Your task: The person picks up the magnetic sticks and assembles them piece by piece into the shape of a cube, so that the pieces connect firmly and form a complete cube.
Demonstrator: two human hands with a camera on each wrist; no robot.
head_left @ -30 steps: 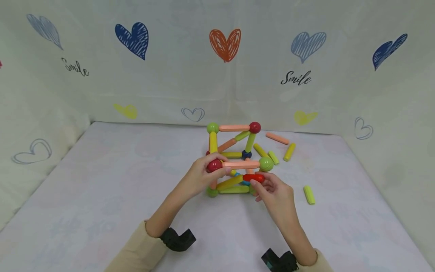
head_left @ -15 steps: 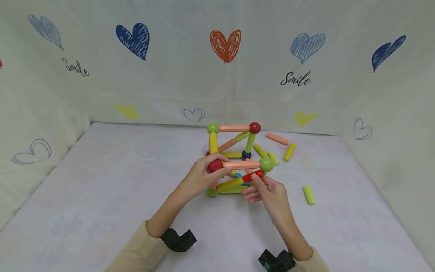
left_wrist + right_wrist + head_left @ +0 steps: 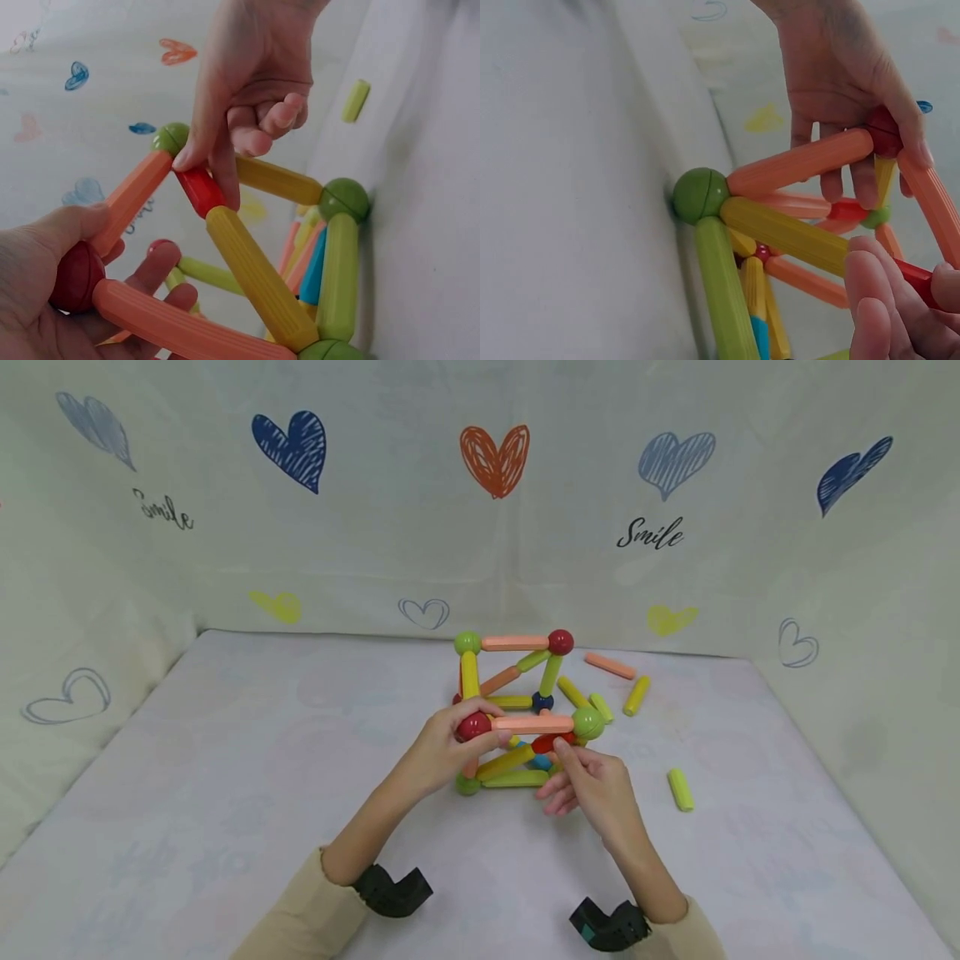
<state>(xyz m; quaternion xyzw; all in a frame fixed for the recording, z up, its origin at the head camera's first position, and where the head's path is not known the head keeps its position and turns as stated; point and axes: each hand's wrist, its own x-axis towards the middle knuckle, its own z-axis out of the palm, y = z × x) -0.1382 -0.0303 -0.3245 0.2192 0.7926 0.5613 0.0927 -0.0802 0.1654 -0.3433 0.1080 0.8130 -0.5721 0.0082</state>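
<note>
A frame of magnetic rods and balls stands on the table. My left hand (image 3: 442,752) grips the red ball (image 3: 474,727) at its near upper-left corner, with the thumb also against a salmon rod (image 3: 135,199). That rod runs across to a green ball (image 3: 588,723). Between thumb and forefinger, my right hand (image 3: 603,793) pinches a short red rod (image 3: 199,191) just below this ball. The rod's lower end meets a slanting yellow rod (image 3: 259,274), which rises from the lower-left green ball (image 3: 468,784). Fingertips hide the upper end, so contact with the green ball is unclear.
Behind the hands, the frame's back part has a red ball (image 3: 560,642) and a dark blue ball (image 3: 542,702). Loose rods lie to the right, among them a salmon rod (image 3: 610,665), a yellow rod (image 3: 637,695) and a green rod (image 3: 681,790). A printed cloth hangs behind.
My right hand has shifted slightly left, and the red rod has turned from level to slanting up toward the green ball. My left hand keeps its grip in place.
</note>
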